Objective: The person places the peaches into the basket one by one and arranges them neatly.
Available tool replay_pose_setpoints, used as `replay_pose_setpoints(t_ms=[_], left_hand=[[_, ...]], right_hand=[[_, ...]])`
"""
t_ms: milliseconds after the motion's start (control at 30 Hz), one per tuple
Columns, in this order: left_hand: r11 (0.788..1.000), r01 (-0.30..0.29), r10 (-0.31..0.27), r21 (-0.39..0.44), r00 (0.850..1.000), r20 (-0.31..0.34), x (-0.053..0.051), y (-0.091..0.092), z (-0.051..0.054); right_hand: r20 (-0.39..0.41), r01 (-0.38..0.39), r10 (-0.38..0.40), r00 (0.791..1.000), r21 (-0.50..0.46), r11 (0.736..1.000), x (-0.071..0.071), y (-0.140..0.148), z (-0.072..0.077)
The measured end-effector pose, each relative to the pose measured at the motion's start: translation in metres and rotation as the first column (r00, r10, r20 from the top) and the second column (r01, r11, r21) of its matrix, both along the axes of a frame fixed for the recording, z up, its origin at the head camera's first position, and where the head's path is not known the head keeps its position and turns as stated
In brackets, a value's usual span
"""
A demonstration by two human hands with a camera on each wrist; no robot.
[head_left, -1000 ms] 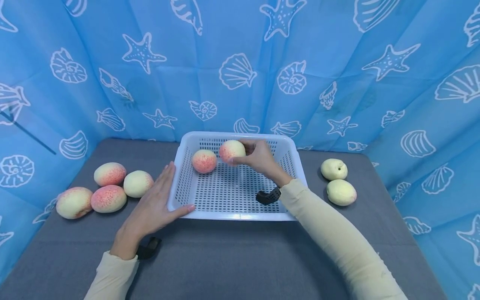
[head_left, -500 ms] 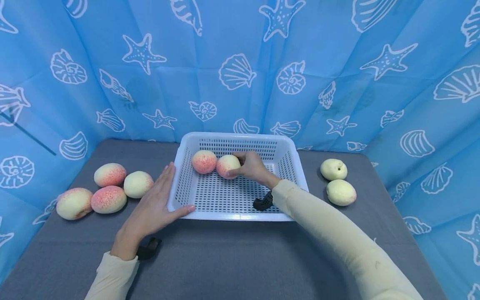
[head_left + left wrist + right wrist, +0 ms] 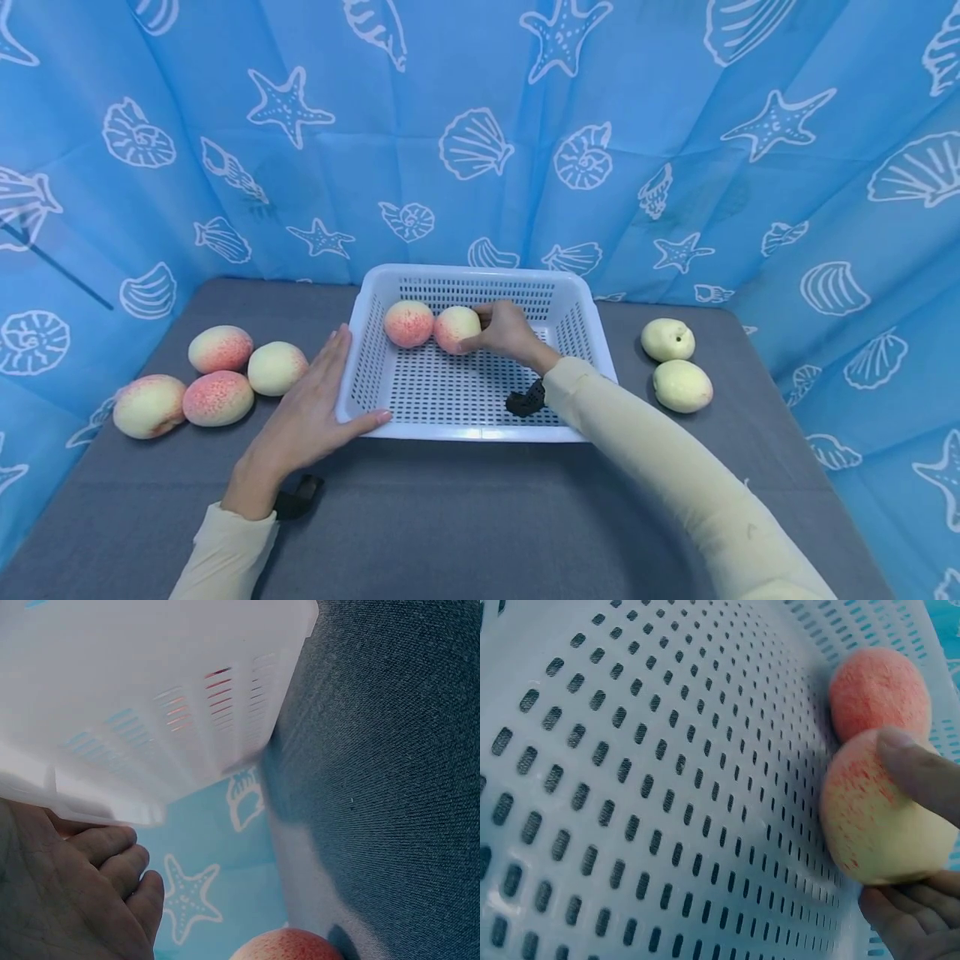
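A white perforated plastic basket (image 3: 472,434) stands at the middle of the table. Inside it, my right hand (image 3: 512,335) grips a pink-and-cream peach (image 3: 456,330) between thumb and fingers, low against the basket floor. Another, pinker peach (image 3: 408,324) lies just left of it; the right wrist view shows the held peach (image 3: 881,817) side by side with that pinker peach (image 3: 879,691). My left hand (image 3: 307,417) rests at the basket's left rim, fingers straight and thumb reaching over the near corner. From the left wrist, this hand (image 3: 82,892) appears under the basket rim.
Several peaches (image 3: 217,398) lie in a group on the grey cloth (image 3: 450,517) to the left, close by my left hand. Two pale peaches (image 3: 682,385) sit right of the basket. A blue curtain (image 3: 420,150) with shell prints hangs behind and at both sides.
My right hand has lowered the peach it holds onto the basket floor, down and slightly left, beside the other peach. The left hand has kept its place at the rim.
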State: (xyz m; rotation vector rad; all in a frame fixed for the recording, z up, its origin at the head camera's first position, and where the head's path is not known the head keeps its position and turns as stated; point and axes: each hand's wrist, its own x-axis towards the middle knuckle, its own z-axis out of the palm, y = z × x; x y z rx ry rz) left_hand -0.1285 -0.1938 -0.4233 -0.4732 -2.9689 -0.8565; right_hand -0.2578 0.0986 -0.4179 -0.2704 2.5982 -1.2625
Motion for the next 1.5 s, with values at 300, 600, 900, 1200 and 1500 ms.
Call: replay_pose_setpoints(t_ms=[300,600,900,1200,1500], left_hand=[[1.000,0.004,-0.004,0.001,1.000,0.009,-0.001,0.000,0.003],[1.000,-0.004,0.004,0.002,0.999,0.035,-0.001,0.000,0.003],[1.000,0.000,0.000,0.002,1.000,0.029,0.000,-0.001,0.003],[1.000,0.003,-0.003,0.004,1.000,0.001,0.000,-0.001,0.002],[1.000,0.002,-0.002,0.001,1.000,-0.008,0.000,-0.001,0.000]], right_hand=[[-0.046,0.064,-0.061,0.997,0.064,0.996,-0.002,-0.005,0.002],[-0.015,0.067,-0.067,0.998,0.028,0.997,0.003,0.003,0.017],[0.005,0.084,-0.085,0.996,-0.196,0.977,0.014,0.013,0.041],[-0.084,0.013,-0.050,0.995,-0.398,0.917,0.046,0.030,0.064],[-0.117,0.007,-0.088,0.989,-0.562,0.827,0.087,0.053,0.060]])
